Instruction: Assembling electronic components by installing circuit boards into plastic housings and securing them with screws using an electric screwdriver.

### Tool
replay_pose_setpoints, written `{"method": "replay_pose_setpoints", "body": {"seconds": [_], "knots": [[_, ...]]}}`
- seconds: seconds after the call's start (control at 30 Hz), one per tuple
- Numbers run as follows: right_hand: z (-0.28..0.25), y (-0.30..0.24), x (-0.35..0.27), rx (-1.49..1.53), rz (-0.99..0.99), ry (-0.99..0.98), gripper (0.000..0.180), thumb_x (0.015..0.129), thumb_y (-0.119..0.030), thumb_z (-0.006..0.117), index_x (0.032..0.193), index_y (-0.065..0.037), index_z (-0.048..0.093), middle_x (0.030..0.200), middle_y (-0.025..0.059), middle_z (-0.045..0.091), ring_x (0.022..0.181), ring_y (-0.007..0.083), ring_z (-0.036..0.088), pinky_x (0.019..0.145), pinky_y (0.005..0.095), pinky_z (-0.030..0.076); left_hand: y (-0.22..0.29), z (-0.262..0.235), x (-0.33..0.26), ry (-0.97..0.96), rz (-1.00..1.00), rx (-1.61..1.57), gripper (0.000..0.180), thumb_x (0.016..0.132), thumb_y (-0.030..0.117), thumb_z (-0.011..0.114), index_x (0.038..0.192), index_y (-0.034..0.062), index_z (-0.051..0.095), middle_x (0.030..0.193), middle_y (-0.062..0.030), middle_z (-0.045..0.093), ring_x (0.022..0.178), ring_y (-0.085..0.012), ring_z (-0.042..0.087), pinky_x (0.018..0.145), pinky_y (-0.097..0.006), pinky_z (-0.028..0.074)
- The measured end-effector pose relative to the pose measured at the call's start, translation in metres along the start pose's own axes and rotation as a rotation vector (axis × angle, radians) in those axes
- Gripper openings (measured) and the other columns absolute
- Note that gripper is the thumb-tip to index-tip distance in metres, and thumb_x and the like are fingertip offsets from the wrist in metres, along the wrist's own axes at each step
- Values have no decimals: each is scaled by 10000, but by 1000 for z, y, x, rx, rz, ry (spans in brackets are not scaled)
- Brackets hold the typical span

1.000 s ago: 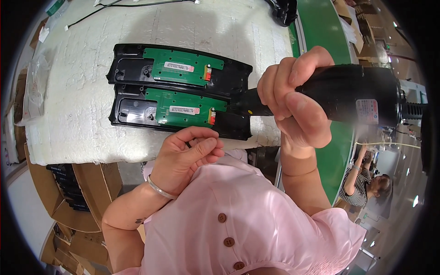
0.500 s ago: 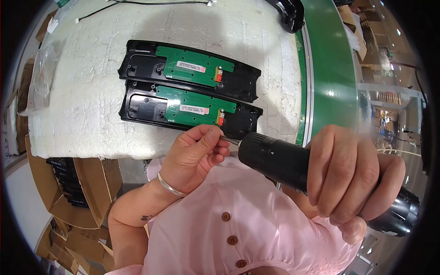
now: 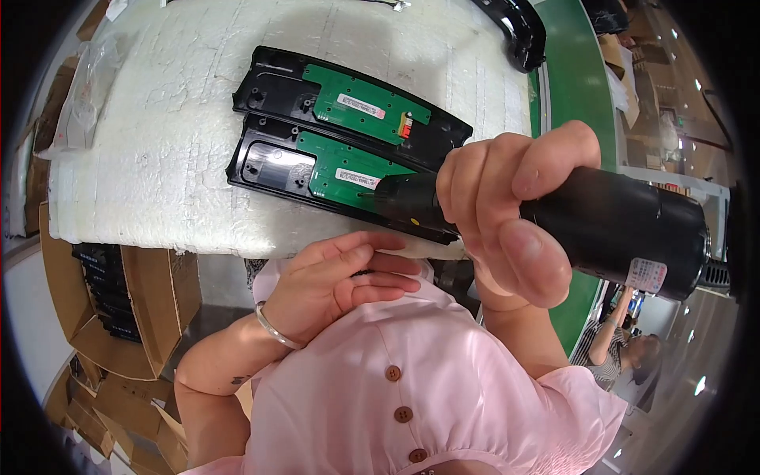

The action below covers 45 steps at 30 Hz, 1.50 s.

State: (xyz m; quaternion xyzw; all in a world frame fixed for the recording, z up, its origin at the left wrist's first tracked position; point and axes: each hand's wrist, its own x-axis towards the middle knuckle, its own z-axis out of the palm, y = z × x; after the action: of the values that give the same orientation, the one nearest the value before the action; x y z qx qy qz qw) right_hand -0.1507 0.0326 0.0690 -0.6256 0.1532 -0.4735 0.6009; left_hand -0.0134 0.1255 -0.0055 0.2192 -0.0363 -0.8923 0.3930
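My right hand (image 3: 514,210) is wrapped round a black electric screwdriver (image 3: 617,226). Its bit points left and meets the green circuit board (image 3: 328,176) in the nearer black plastic panel (image 3: 273,198). The screwdriver's nose and my hand hide the right part of that panel. Just behind lies a matching black panel (image 3: 269,83) with its own green board (image 3: 336,87), a white label and a red-and-white connector. My left hand (image 3: 332,277) is half curled in front of the panels, touching neither. Small dark bits show between its fingers, too small to name.
White foam (image 3: 158,174) covers the work surface, with a green surface (image 3: 574,87) along its right. A curved black part (image 3: 518,36) lies at the far right, a clear plastic bag (image 3: 87,103) at the left. Cardboard boxes (image 3: 166,309) stand lower left. Another person (image 3: 609,344) is at right.
The screwdriver has moved from the left hand's fingertips to the nearer board, its bit now on it. My left hand has dropped back and loosened. The whole view has shifted slightly.
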Motion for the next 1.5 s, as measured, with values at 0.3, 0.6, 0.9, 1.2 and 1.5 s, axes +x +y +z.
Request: {"method": "replay_pose_setpoints", "body": {"seconds": [0.3,0.6,0.9,1.2,1.5], "knots": [[13,-4,3,-150,115,-9,242,689,-39,569,838,-70,380,575,11,440,448,98,404,449,236,342,-6,-14,-3,86,198,51,238,871,115,528,1068,-18,522,938,-145,606,813,-177,608,729,-266,501],[14,-6,6,-209,94,-16,242,712,-57,595,841,-67,391,563,3,454,439,103,405,435,238,338,-9,-18,-6,119,287,-126,150,849,79,556,982,9,566,920,-110,612,778,-145,605,708,-227,501],[5,-50,12,120,-136,-294,266,663,-15,665,734,-123,433,530,-35,537,455,41,525,464,152,447,-7,-17,0,39,272,-263,137,851,133,569,947,35,572,863,-79,612,742,-121,595,663,-202,489],[9,-38,17,86,-87,-363,265,711,-59,686,766,-127,436,547,-37,544,462,50,536,455,159,434,-6,-19,2,19,245,-306,232,888,226,511,1015,36,551,942,-93,601,832,-159,594,727,-227,488],[21,9,20,-31,35,-73,259,714,-89,535,939,-78,407,601,-4,428,482,100,388,482,251,331,1,-11,-13,50,175,-165,337,904,99,425,1199,-62,415,1178,-178,490,1116,-238,484,938,-272,410]]}}
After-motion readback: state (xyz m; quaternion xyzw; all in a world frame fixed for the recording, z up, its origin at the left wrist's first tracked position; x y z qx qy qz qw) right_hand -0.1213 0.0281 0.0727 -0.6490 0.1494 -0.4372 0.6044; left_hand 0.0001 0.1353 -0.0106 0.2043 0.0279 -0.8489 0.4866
